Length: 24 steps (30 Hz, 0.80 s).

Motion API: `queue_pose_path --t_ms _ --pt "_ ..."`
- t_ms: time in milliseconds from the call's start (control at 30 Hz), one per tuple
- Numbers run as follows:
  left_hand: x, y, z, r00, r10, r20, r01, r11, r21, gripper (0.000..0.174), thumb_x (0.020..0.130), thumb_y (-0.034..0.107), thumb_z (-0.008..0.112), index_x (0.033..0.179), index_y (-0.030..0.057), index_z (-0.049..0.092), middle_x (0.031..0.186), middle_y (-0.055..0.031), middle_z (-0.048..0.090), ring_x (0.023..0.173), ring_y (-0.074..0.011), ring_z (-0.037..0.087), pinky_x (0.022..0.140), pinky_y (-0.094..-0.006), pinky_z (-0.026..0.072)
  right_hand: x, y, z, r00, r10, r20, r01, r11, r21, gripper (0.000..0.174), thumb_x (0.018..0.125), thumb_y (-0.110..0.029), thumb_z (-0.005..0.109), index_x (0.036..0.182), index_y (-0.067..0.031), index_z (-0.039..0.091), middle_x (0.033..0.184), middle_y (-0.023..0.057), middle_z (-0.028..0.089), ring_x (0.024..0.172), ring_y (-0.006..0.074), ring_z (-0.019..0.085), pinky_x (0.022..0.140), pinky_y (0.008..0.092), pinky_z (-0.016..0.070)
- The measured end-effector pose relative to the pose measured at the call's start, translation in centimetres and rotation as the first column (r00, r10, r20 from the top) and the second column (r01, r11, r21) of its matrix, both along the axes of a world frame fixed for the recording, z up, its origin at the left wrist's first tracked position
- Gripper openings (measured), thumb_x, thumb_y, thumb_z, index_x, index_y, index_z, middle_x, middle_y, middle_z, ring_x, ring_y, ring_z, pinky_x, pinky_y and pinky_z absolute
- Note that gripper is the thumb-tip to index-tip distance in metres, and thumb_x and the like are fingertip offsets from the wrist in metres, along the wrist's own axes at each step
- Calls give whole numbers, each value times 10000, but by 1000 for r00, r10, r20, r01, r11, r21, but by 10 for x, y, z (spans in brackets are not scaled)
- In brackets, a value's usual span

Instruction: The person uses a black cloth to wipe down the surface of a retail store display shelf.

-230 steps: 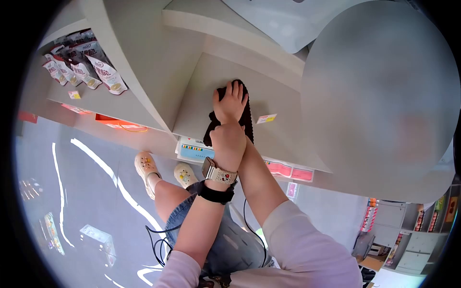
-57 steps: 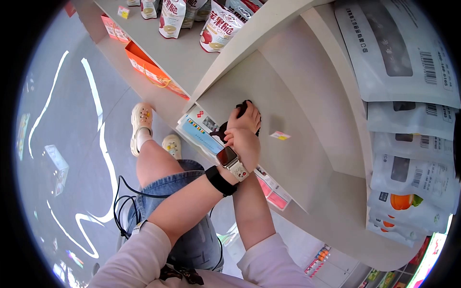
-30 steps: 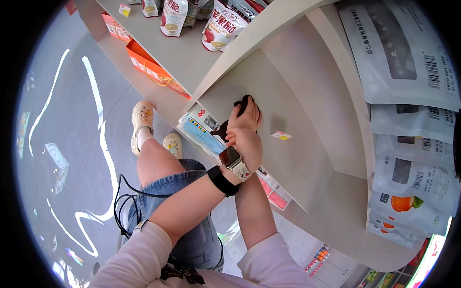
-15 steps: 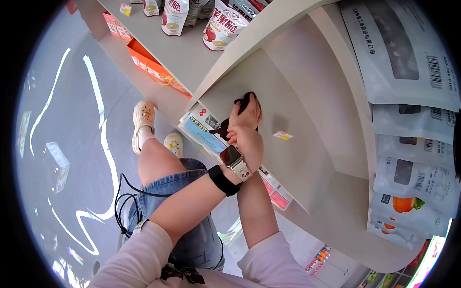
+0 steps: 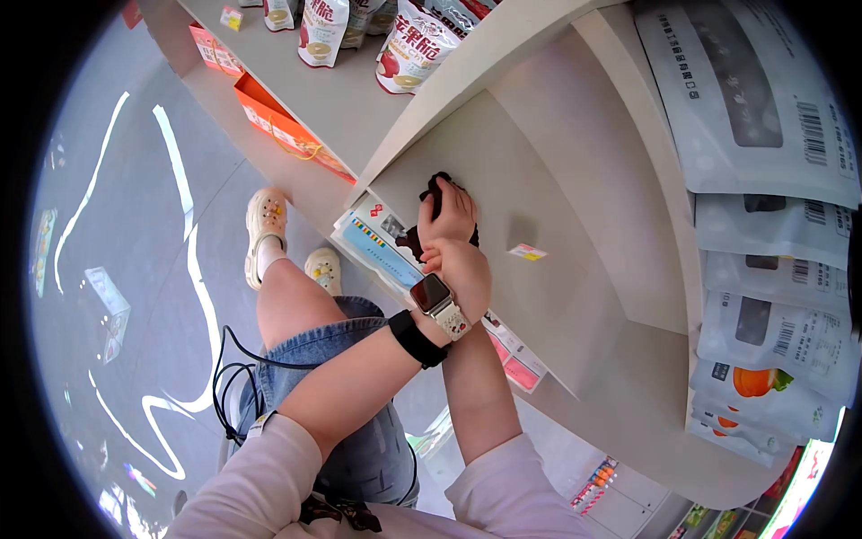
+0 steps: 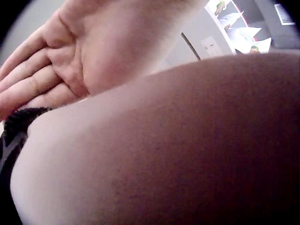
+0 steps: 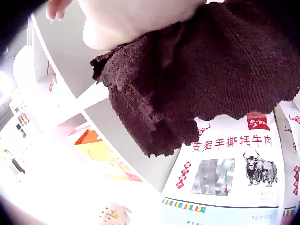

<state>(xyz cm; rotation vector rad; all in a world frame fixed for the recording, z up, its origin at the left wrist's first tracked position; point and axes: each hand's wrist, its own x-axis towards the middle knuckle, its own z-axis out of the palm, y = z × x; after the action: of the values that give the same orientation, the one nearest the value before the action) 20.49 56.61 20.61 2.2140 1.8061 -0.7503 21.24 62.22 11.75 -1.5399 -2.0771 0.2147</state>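
Note:
A dark maroon cloth [image 5: 411, 242] lies bunched on the grey shelf board [image 5: 548, 269], partly over its front edge. The right hand [image 5: 456, 216] presses on it, palm down, with fingers extended. In the right wrist view the heel of that hand [image 7: 136, 21] is on the ribbed cloth [image 7: 211, 70], whose scalloped edge hangs loose. The left hand [image 5: 464, 268], wearing a watch, lies bent across the right wrist with its fingertips out to the left. Its palm [image 6: 93, 51] and relaxed fingers show in the left wrist view, beside a forearm.
Snack pouches [image 5: 417, 45] stand on the upper-left shelf and pale pouches [image 5: 754, 332] are stacked at right. A price tag [image 5: 527, 252] sits right of the hands. Below the board are printed packages [image 5: 382, 251]; an orange bag [image 5: 278, 121] stands lower left.
Over the last half second the right hand and cloth have shifted slightly left on the shelf. Since the oldest frame the view has turned and the cloth is more bunched. The left hand stays across the right wrist.

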Motion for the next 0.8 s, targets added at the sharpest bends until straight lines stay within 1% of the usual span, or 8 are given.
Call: queue_pose_path --t_ms 67,167,267,367,467,567,700,800 --pt "-1 4 5 1000 12 -2 -12 997 -72 136 678 33 538 717 9 666 684 -133 630 667 -277 614 689 -446 457 -1 0 -1 999 12 51 -14 999 30 379 784 -219 516 1134 -72 508 1111 114 562 1079 234 491 996 415 273" --pt "1 3 -17 999 42 -2 -42 997 65 147 683 31 530 733 7 667 694 -138 631 670 -284 618 690 -448 458 -13 0 18 981 -173 90 162 979 121 350 782 -203 521 1107 -72 529 1068 108 586 1052 233 514 988 407 283" --pt "-7 3 -2 995 64 75 -70 995 75 151 683 23 524 733 9 666 691 -139 628 659 -287 616 688 -447 460 -12 8 -12 952 -300 64 279 933 229 332 784 -203 519 1090 -76 542 1037 106 600 1032 231 528 992 398 283" --pt "-5 -5 -14 998 -6 56 -3 986 165 152 690 20 521 736 1 664 695 -148 628 652 -292 612 693 -452 459 -7 6 -5 974 -222 37 213 963 164 340 786 -213 515 1098 -82 540 1047 105 597 1040 223 525 1006 393 272" --pt "0 0 -10 1000 -24 6 24 1000 -17 164 704 17 509 746 -13 664 711 -169 632 661 -301 611 698 -462 456 -1 -1 -2 992 -109 68 108 994 9 348 785 -213 514 1104 -77 535 1050 108 596 1043 230 523 1008 394 272" --pt "2 8 -12 1000 17 -2 -17 999 -50 173 712 15 500 754 -17 665 728 -182 635 676 -307 611 701 -467 455 -6 1 3 986 -159 58 152 982 108 332 779 -209 518 1080 -72 550 1038 97 603 1023 238 532 991 390 296" --pt "-4 10 -2 990 111 82 -113 993 17 185 730 50 500 770 -21 666 720 -190 635 673 -322 613 693 -476 454 -17 8 6 915 -305 265 254 944 210 300 777 -213 522 1042 -80 574 1010 81 612 991 241 543 974 394 318" --pt "-7 6 -2 997 31 65 -32 999 15 213 751 94 490 780 -25 665 698 -196 629 668 -337 615 687 -486 454 -12 8 1 959 -233 163 209 966 154 309 776 -217 527 1050 -79 566 1026 82 603 1005 240 530 967 399 324"
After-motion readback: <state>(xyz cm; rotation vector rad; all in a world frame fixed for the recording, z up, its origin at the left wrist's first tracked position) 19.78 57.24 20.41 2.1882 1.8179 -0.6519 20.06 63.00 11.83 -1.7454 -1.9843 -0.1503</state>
